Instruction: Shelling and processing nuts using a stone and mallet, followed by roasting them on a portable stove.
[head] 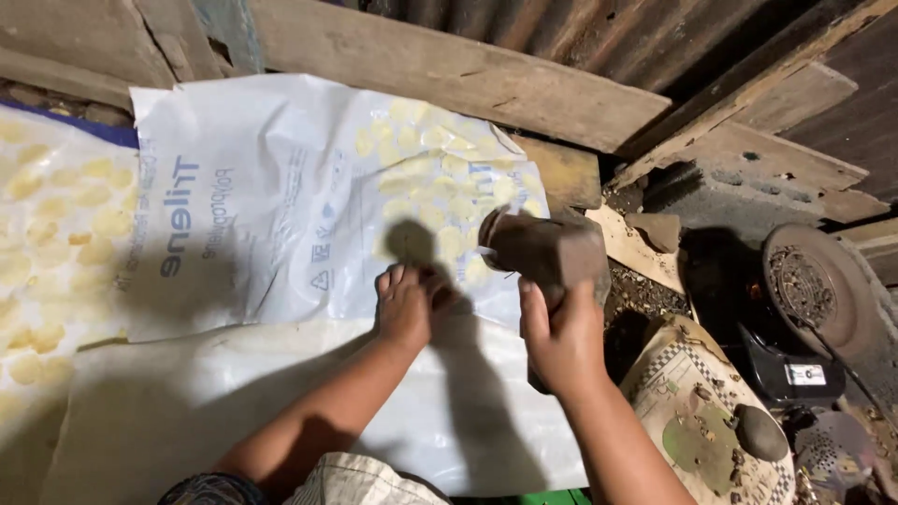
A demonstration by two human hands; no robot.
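The white plastic sheet lies flat with yellow slices spread over its far part; its near part is bare. The right hand, raising a wooden mallet, blocks the sheet's right edge. Planks close the far side. The checkered board, fan and rubble crowd the right.

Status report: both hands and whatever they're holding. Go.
Right hand grips raised wooden mallet. Left hand fingertips down on white plastic sheet. Nothing between them.

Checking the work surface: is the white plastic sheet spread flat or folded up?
Spread out. The white plastic sheet lies open, pale yellow pieces showing through it; the left hand presses on it.
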